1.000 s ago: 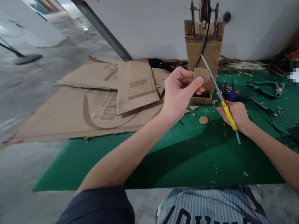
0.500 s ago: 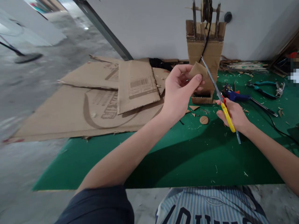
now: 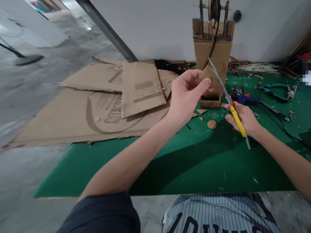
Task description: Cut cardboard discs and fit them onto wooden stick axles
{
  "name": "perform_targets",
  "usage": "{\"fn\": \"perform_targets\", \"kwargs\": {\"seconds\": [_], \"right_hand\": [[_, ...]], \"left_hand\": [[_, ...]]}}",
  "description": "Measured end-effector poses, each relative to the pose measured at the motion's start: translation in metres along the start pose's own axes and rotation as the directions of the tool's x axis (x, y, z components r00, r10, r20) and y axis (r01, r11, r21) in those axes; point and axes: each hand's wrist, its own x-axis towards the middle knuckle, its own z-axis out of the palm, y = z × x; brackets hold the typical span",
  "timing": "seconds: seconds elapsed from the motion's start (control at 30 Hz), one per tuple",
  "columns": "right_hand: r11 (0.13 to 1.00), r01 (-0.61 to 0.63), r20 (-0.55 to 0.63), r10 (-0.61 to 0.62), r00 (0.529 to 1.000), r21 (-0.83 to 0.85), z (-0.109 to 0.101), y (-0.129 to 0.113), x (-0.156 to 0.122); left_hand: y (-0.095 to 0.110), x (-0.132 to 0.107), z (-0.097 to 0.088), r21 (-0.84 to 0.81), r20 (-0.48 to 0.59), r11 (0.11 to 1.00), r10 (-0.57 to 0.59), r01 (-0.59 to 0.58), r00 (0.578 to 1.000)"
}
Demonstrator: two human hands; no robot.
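Observation:
Between thumb and fingers my left hand pinches a small piece of cardboard above the table. My right hand is closed around scissors with yellow handles, their blades pointing up and left along the cardboard's right edge. A thin pale strip sticks out below the right hand; its other end is hidden. On the table under the hands lie a round cardboard disc and a few cardboard offcuts. Behind the left hand stands a cardboard structure with a spool and black cord on top.
Large cardboard sheets cover the left of the green table and overhang its edge. At the right lie a blue glue gun with its cable and teal-handled pliers. Thin sticks lie along the white wall.
The cardboard piece in my left hand is turned slightly and sits a little lower beside the blades. Otherwise both hands stay nearly where they were.

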Motion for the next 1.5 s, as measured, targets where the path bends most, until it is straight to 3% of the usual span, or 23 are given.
{"fn": "perform_targets", "kwargs": {"seconds": [0.3, 0.6, 0.7, 0.87, 1.0, 1.3, 1.5], "right_hand": [[0.997, -0.061, 0.018, 0.062, 0.998, -0.057, -0.007, -0.014, 0.003], [0.984, -0.071, -0.101, 0.055, 0.993, -0.166, -0.004, -0.018, 0.007], [0.995, -0.038, -0.147, 0.024, 0.989, -0.093, -0.004, -0.015, 0.007], [0.997, 0.016, -0.077, -0.01, 0.997, 0.073, -0.003, -0.011, 0.003], [0.979, 0.081, -0.089, -0.065, 0.994, 0.188, 0.003, -0.013, 0.0], [0.956, -0.018, -0.05, 0.035, 0.998, 0.294, 0.007, -0.012, 0.0], [0.889, -0.074, 0.063, 0.051, 0.997, 0.452, 0.009, -0.013, 0.002]], "left_hand": [[0.0, 0.001, -0.001, 0.055, 0.012, 0.998, 0.035, -0.035, 0.999], [0.004, 0.0, 0.0, 0.046, 0.01, 0.999, -0.007, 0.006, 1.0], [0.001, 0.0, 0.0, 0.034, -0.004, 0.999, -0.015, 0.016, 1.0], [-0.001, -0.003, 0.002, -0.001, -0.007, 0.999, -0.042, 0.042, 0.999], [0.0, -0.005, 0.004, 0.012, -0.007, 0.998, -0.056, 0.056, 0.998], [-0.004, -0.006, 0.003, 0.095, 0.029, 0.995, -0.039, 0.036, 0.999], [-0.006, -0.004, 0.003, 0.088, -0.037, 0.996, 0.025, -0.022, 0.999]]}}
